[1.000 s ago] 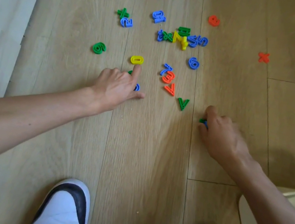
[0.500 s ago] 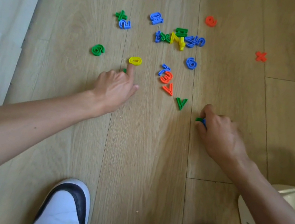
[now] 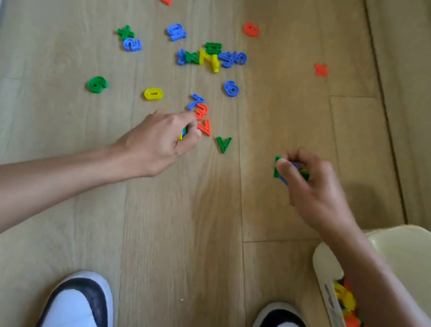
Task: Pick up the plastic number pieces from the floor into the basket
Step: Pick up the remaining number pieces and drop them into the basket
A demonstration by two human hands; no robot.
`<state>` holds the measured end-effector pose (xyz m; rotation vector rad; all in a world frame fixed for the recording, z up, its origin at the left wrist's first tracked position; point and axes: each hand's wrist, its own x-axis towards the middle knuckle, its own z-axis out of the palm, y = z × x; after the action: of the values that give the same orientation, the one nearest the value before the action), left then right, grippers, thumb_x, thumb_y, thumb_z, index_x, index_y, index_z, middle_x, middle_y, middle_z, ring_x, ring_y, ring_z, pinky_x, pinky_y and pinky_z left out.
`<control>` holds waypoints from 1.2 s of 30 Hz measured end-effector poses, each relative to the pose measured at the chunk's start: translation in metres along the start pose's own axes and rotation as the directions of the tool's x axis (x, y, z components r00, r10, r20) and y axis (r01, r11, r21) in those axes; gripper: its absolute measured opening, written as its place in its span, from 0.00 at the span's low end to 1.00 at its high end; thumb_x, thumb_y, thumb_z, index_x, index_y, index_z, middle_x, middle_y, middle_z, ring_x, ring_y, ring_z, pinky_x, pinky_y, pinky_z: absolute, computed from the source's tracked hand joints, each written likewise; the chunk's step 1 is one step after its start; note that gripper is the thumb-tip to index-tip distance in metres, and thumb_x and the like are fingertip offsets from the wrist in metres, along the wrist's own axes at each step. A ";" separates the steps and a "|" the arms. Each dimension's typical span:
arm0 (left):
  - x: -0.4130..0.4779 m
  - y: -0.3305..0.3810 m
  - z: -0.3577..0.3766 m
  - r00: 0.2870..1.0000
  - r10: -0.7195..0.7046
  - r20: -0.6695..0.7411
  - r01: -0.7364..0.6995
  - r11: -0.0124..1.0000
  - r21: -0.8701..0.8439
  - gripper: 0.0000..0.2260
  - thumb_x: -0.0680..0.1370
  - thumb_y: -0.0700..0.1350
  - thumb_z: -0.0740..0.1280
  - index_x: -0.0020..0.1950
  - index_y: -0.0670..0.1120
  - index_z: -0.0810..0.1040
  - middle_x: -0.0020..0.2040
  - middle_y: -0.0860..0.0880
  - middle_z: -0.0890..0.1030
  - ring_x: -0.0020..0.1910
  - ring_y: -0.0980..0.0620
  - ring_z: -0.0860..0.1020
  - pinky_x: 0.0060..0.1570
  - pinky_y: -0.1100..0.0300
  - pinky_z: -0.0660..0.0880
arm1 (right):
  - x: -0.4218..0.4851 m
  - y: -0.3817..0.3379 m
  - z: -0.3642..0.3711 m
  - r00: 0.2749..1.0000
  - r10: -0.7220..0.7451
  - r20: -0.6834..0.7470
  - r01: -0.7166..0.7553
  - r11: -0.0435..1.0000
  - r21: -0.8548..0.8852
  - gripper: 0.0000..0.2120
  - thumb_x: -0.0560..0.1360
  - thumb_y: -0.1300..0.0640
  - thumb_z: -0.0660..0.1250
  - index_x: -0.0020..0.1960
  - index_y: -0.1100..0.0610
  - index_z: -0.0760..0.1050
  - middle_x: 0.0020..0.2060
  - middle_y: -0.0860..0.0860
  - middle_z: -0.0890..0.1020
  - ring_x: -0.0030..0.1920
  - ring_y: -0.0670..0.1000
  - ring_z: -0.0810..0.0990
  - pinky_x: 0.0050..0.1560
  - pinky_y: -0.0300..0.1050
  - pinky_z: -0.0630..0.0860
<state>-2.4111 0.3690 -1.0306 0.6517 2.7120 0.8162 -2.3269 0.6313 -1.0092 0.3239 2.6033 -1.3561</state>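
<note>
Coloured plastic number pieces lie scattered on the wooden floor. My left hand (image 3: 158,143) grips a few small pieces, with green, blue and yellow showing between its fingers, right beside an orange 7 (image 3: 205,127) and an orange 3 (image 3: 201,111). My right hand (image 3: 310,184) holds a bunch of green, blue and yellow pieces (image 3: 291,169) just above the floor. A green V-shaped piece (image 3: 223,143) lies between the hands. A yellow 0 (image 3: 153,94) and a green 6 (image 3: 97,84) lie farther left. The cream basket (image 3: 406,249) at lower right holds several pieces.
A cluster of blue, green and yellow pieces (image 3: 211,57) lies farther out, with an orange cross (image 3: 321,70), an orange 6 (image 3: 251,29) and a blue 6 (image 3: 231,88) around it. My two shoes (image 3: 80,309) stand at the bottom edge. A pale wall runs along the left.
My left hand left the spot beside the yellow 0, moved right toward the orange 7 and curled around small pieces. My right hand lifted slightly off the floor with its bunch of pieces.
</note>
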 end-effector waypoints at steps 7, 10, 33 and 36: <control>0.010 0.182 0.030 0.902 0.234 0.364 -0.024 0.868 -0.496 0.13 0.81 0.45 0.58 0.41 0.39 0.72 0.27 0.52 0.71 0.24 0.58 0.68 0.27 0.62 0.65 | -0.107 0.006 -0.079 0.956 0.252 -0.151 -0.134 0.831 0.539 0.10 0.84 0.59 0.58 0.45 0.60 0.70 0.30 0.51 0.65 0.25 0.48 0.59 0.24 0.39 0.58; 0.010 0.229 0.057 0.876 0.288 0.388 -0.023 0.827 -0.562 0.14 0.80 0.48 0.58 0.40 0.40 0.72 0.27 0.52 0.70 0.24 0.57 0.68 0.30 0.60 0.67 | -0.142 0.023 -0.101 0.886 0.362 -0.290 -0.159 0.824 0.545 0.09 0.83 0.59 0.58 0.45 0.58 0.70 0.27 0.48 0.67 0.24 0.49 0.59 0.23 0.39 0.61; 0.014 0.304 0.104 0.641 0.252 0.725 0.004 0.944 -0.331 0.10 0.82 0.52 0.59 0.58 0.52 0.78 0.59 0.52 0.80 0.58 0.50 0.77 0.60 0.49 0.74 | -0.189 0.083 -0.134 0.846 0.435 -0.309 -0.321 0.877 0.357 0.13 0.81 0.63 0.58 0.49 0.52 0.80 0.46 0.48 0.86 0.51 0.48 0.84 0.56 0.58 0.79; 0.027 0.279 0.069 0.745 0.197 0.637 0.120 0.900 -0.420 0.10 0.82 0.48 0.60 0.56 0.46 0.79 0.53 0.47 0.83 0.53 0.48 0.81 0.56 0.45 0.77 | -0.145 0.048 -0.137 0.890 0.361 -0.279 -0.213 0.869 0.446 0.13 0.81 0.63 0.58 0.48 0.53 0.80 0.46 0.50 0.86 0.51 0.46 0.85 0.56 0.49 0.79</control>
<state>-2.3138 0.6220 -0.9308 0.7193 1.7852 0.9336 -2.1836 0.7554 -0.9315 1.0766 2.3572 -1.8525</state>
